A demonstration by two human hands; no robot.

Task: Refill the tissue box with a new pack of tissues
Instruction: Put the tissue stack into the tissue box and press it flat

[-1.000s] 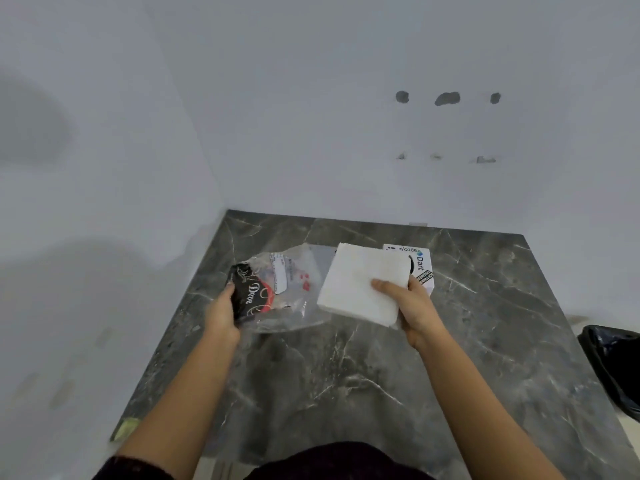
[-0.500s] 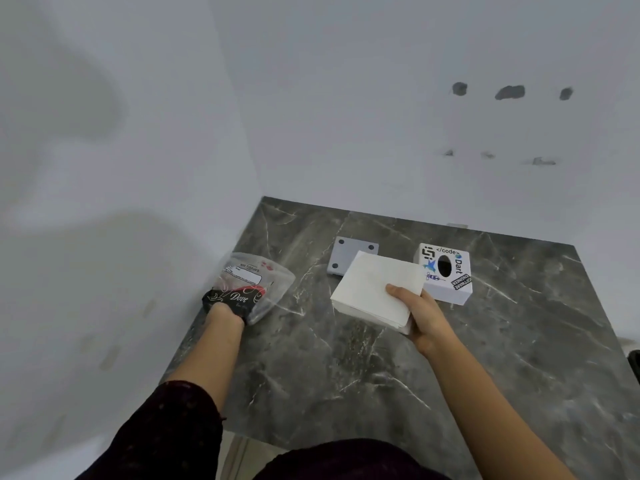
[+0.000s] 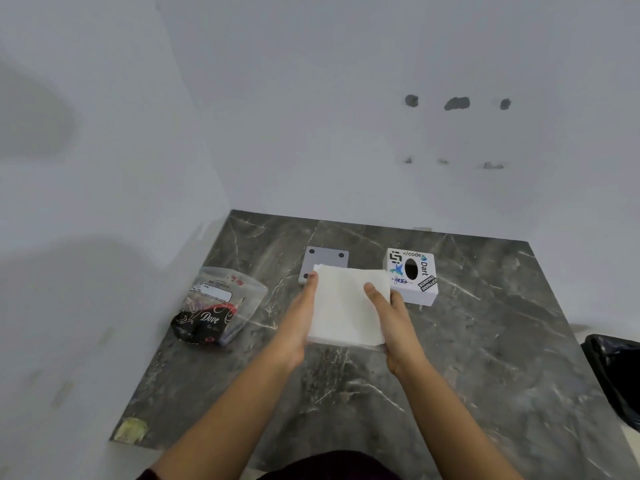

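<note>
I hold a square stack of white tissues over the dark marble table, with a hand on each side. My left hand grips its left edge. My right hand grips its right edge, thumb on top. The white tissue box, covered in stickers and with an oval hole on top, stands just right of the stack. The box's grey base plate lies flat behind the stack, partly hidden by it.
The plastic tissue wrapper, clear with a black printed end, lies on the table's left side near the wall. A black bin bag sits past the table's right edge. White walls close the back and left.
My left hand let go of the wrapper, which now lies on the table, and moved right to take the stack's left edge. The stack now sits between both hands.
</note>
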